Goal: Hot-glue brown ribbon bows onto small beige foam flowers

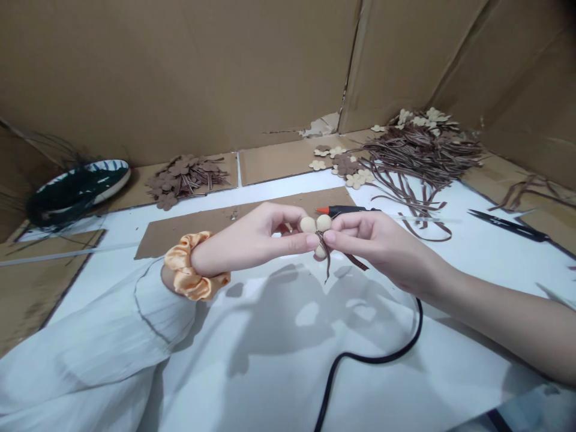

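Observation:
My left hand (265,237) pinches one side of a cream flower cutout (308,225) in the middle of the view. From the right, my right hand (369,234) closes its thumb and fingers at the flower's centre, where a thin brown strip (327,264) crosses it and hangs down. Another strip end (357,261) pokes out under my right fingers. Both hands are raised over the white table sheet. Just behind my right fingers shows a black pen-like tool (346,210) with an orange tip; I cannot tell whether it rests on the table.
Brown flower cutouts (180,179) lie at the back left beside a dish of dark threads (76,189). A pile of brown strips (418,150) and loose flowers (357,179) fill the back right. Black tweezers (508,225) lie right; a black cord (360,358) curves in front. Cardboard walls (180,78) enclose the table.

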Motion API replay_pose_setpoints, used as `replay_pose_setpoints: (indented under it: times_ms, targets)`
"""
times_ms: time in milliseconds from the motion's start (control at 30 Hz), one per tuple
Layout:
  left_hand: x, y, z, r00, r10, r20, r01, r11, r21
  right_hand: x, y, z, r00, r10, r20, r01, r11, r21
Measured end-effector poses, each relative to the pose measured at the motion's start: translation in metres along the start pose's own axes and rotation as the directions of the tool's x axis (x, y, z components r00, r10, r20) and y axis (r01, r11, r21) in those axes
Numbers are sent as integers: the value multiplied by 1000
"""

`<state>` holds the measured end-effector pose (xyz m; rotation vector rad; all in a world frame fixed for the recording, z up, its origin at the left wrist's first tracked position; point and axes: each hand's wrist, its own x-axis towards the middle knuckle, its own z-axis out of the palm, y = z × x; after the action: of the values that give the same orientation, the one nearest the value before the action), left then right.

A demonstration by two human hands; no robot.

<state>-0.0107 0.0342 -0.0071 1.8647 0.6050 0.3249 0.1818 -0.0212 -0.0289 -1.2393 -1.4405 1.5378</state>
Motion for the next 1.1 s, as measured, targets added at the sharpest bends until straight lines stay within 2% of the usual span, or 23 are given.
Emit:
replay_pose_setpoints:
  times_ms: [100, 233, 300, 567, 800, 900, 1000, 1100]
  targets:
    - [1, -2, -1, 998, 9, -59, -8, 1000, 30, 1, 2, -1, 999, -44, -31, 44, 999, 19]
    - [3, -3, 3, 967, 43, -252, -18, 995, 100, 1, 2, 0, 993, -84, -84, 91, 993, 74]
    - [3, -4, 5, 953, 35, -301, 4, 992, 128, 2, 1, 1, 991, -83, -107, 90, 994, 64]
    - [0, -4, 13, 939, 47, -342, 39, 970, 241, -2, -2, 4, 995, -44, -90, 45, 999, 9]
    - [-1, -1, 17, 942, 79, -327, 23, 954, 298, 0, -1, 3, 993, -75, -92, 72, 997, -38]
    - [-2, -1, 18, 946, 84, -313, 28, 941, 336, 0, 0, 2, 994, -39, -105, 32, 997, -69]
    - [-1, -1, 20, 924, 99, -369, 44, 932, 360, 1, 1, 1, 995, -38, -89, 36, 999, -25]
    - [-1, -2, 21, 892, 84, -444, 66, 948, 312, 3, 3, 0, 999, -36, -25, 37, 998, 49]
